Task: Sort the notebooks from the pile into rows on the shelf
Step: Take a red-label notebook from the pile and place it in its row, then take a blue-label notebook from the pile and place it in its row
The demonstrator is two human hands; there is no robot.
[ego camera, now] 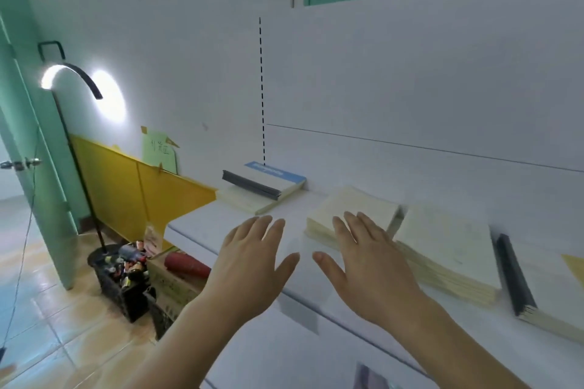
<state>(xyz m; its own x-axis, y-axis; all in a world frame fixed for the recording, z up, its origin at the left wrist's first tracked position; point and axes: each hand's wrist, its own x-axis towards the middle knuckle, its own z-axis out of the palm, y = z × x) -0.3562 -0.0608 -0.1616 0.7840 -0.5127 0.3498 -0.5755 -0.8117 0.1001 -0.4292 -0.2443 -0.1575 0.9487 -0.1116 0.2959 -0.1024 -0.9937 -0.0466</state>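
1. Four stacks of notebooks lie on one long white shelf [202, 224] that runs from centre left to the right edge, set against a white wall [379, 73].
2. Green door [31, 123] at far left, standing open, knob showing near its edge.
3. Yellow panel [139, 186] low on the wall beyond the shelf's left end, with a green note [159, 151] taped above it.
4. Floor lamp [71, 79], lit, curved head, thin black pole down to a round base on the tiled floor.
5. Right-of-centre stack [448, 243]: cream covers, thickest pile, near the shelf's front edge.
6. Centre stack [354, 205]: cream, just beside the right-of-centre one, a narrow gap between them.
7. Far-left stack [262, 189]: cream books under a blue-and-white cover, dark grey spine across the top, close to the wall.
8. Far-right stack [543, 290]: cream, dark spine on its left side, cut off by the frame.
9. Black crate [126, 281] on the floor below the shelf end, full of small bottles; a red tube lies on a box next to it.
10. Left hand [252, 265]: flat, fingers spread, palm down over bare shelf, holding nothing.
11. Right hand [369, 265]: flat, spread, empty; fingertips over the near edge of the centre stack, contact can't be told.
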